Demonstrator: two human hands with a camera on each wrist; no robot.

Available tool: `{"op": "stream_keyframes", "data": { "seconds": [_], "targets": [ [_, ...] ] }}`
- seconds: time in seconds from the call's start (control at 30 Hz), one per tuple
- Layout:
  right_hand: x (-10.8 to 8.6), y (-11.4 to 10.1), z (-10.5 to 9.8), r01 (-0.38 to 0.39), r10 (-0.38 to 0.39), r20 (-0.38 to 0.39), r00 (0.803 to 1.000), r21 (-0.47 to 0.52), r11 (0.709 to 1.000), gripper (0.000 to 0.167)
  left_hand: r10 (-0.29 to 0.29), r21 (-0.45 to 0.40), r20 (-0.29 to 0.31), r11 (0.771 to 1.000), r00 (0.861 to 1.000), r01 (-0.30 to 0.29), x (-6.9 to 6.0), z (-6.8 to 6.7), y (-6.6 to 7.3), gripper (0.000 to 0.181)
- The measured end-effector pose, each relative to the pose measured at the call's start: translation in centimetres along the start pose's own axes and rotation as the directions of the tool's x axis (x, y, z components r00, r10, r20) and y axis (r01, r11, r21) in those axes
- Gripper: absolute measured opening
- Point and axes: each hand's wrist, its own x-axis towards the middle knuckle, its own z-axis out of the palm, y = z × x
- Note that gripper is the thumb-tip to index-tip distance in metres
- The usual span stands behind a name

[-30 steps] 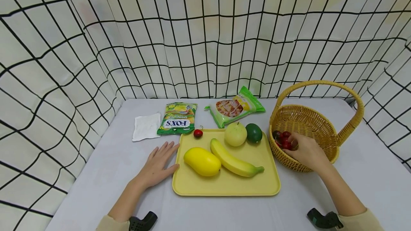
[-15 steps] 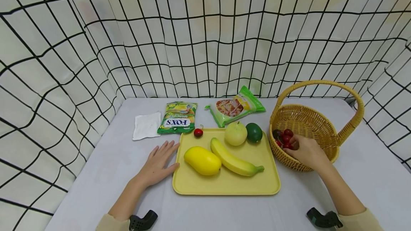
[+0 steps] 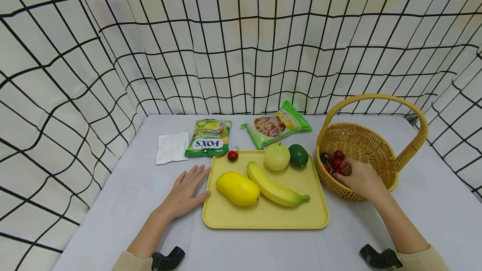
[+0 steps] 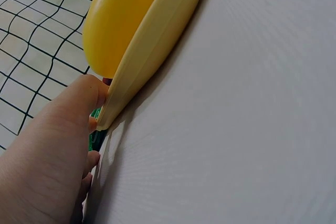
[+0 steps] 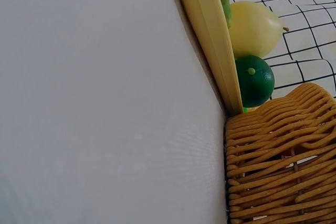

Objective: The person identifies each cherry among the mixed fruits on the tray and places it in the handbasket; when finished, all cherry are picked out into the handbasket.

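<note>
In the head view, my left hand (image 3: pixel 187 193) lies with fingers spread on the table, its thumb and index finger touching the left edge of the yellow tray (image 3: pixel 263 219). On the tray are a mango (image 3: pixel 238 188), a banana (image 3: pixel 276 189), a pale green pear-like fruit (image 3: pixel 276 157), a dark green lime (image 3: pixel 298 155) and a single cherry (image 3: pixel 232 155). My right hand (image 3: pixel 362 179) reaches into the wicker basket (image 3: pixel 376 149), where its thumb and fingers pinch a dark red cherry at the side of several others (image 3: pixel 338 154). The right wrist view shows the basket's outside but not the hand.
Behind the tray lie a green-yellow candy bag (image 3: pixel 209 138), a white packet (image 3: pixel 172 147) and a green snack bag (image 3: pixel 276 126). The basket's tall handle (image 3: pixel 380 97) arches over its opening. A black grid net (image 3: pixel 241 49) stands around the table.
The cherries in the basket have shifted slightly around my right fingers, which have stayed nearly in place. My left hand and the tray have not moved.
</note>
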Motion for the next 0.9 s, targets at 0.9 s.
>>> {"op": "stream_keyframes", "data": {
  "seconds": [0.9],
  "targets": [
    [-0.4, -1.7, -1.0, 0.075, -0.075, -0.147, 0.986, -0.008, 0.997, 0.021, -0.005, 0.005, 0.0, 1.0, 1.0, 0.005, 0.0, -0.1, 0.1, 0.067]
  ]
}}
